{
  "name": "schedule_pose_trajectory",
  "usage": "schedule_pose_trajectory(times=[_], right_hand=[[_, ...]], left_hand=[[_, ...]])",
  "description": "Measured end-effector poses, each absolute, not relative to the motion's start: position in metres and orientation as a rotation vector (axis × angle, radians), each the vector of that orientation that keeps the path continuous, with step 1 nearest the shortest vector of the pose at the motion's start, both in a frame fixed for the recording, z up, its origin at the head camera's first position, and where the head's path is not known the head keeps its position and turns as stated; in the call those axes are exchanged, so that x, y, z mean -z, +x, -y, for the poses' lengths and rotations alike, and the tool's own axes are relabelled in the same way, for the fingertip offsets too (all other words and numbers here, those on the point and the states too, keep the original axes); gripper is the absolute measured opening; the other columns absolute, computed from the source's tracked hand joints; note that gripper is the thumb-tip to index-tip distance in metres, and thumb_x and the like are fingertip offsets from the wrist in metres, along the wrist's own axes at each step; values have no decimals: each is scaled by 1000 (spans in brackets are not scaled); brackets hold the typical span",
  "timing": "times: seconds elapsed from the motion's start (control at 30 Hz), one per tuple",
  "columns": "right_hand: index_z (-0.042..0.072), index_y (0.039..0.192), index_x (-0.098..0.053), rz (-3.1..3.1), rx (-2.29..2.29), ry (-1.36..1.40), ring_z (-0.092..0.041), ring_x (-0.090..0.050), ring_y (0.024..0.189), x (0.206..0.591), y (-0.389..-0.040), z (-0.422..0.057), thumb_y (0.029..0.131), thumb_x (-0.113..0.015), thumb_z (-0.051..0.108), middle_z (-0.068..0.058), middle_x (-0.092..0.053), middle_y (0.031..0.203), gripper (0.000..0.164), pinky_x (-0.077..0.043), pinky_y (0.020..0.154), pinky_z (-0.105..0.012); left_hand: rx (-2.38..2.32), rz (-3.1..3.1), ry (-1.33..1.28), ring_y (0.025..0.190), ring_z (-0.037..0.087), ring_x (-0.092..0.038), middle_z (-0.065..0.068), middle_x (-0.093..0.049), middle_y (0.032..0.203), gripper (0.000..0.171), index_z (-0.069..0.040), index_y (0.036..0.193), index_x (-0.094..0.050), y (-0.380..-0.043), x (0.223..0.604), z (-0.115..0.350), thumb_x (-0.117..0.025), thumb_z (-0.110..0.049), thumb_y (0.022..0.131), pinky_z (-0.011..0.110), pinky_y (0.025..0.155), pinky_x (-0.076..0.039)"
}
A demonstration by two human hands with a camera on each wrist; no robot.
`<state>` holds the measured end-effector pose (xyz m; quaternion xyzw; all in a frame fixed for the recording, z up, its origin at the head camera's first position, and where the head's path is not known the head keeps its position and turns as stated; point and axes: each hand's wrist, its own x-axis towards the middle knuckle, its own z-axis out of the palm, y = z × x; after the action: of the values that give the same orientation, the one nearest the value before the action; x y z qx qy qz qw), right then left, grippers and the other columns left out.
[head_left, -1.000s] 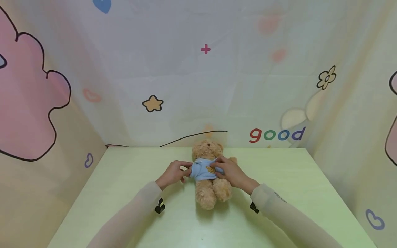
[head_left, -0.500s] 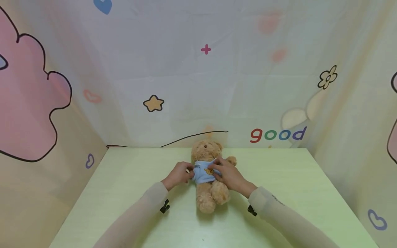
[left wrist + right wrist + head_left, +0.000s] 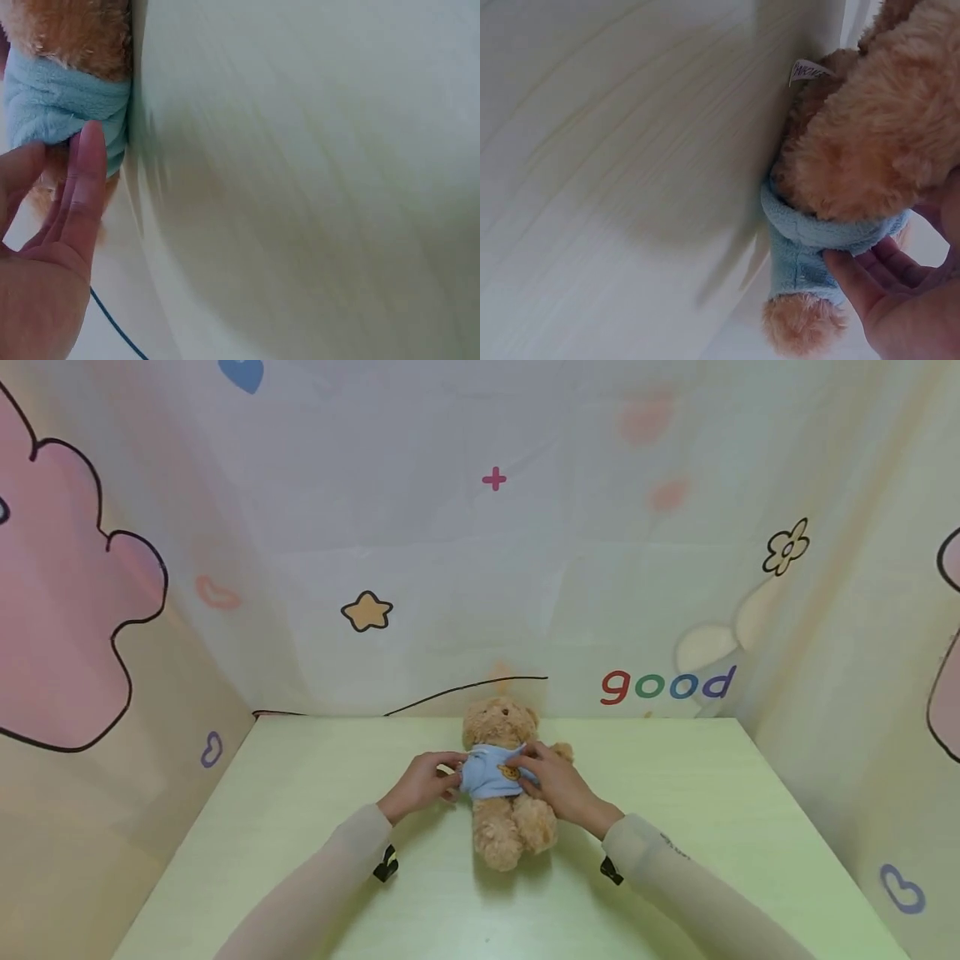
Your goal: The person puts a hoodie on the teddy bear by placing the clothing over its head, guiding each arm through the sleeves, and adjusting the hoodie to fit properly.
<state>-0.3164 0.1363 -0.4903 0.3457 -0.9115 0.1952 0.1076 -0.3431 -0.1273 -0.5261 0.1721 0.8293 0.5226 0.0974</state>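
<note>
A brown plush teddy bear [image 3: 498, 831] in a light blue shirt [image 3: 486, 768] lies on its back on the table, head toward the back edge. My left hand [image 3: 420, 783] pinches the bear's arm at the sleeve on the left side. In the left wrist view, the thumb and fingers [image 3: 84, 195] close around that sleeve opening, with brown fur between them. On the other side my right hand [image 3: 564, 783] holds the shirt front near the printed bear face. The right wrist view shows this hand [image 3: 915, 315] with its fingers against the blue cloth, and the bear's other sleeve and paw below.
The pale green table [image 3: 315, 877] runs up to a printed curtain [image 3: 420, 543] at the back and sides. A white tag [image 3: 807, 71] sticks out near the bear's leg. A thin dark line [image 3: 116, 326] shows beyond the left hand.
My left hand shifts right, then back left, still at the sleeve. The bear rocks slightly with it, its head turning left and returning. My right hand stays almost in place on the shirt.
</note>
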Motion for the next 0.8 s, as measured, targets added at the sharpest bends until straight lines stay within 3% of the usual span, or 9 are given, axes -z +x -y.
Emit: schedule_pose_trajectory(times=[0.17,0.3,0.53,0.8], right_hand=[[14,118,-69,2687,-591,973,-22,-59,93,490,-315,-134,93,-67,9,-9,-57,114,26,-52,73,-35],[14,118,-68,2695,-595,954,-23,-59,95,492,-314,-132,93,-67,10,-10,-57,117,26,-53,74,-36],[16,119,-68,2689,-519,976,-22,-60,95,492,-314,-131,95,-65,12,-10,-57,117,25,-53,71,-33],[16,122,-67,2690,-459,1016,-22,-61,94,492,-315,-138,95,-64,15,-10,-57,117,27,-53,72,-33]], left_hand=[[-1379,-2566,613,79,31,-66,15,-61,122,37,-1,132,-60,-343,519,122,-61,-5,96,27,54,-53],[-1288,-2634,630,76,27,-65,13,-60,114,33,1,128,-62,-342,518,118,-60,-5,96,23,49,-48],[-1135,-2778,662,72,13,-62,15,-63,104,24,2,119,-63,-342,521,117,-50,-2,99,23,58,-50],[-1648,-2339,321,72,22,-71,19,-59,108,21,7,115,-59,-346,528,123,-46,-2,102,34,70,-60]])
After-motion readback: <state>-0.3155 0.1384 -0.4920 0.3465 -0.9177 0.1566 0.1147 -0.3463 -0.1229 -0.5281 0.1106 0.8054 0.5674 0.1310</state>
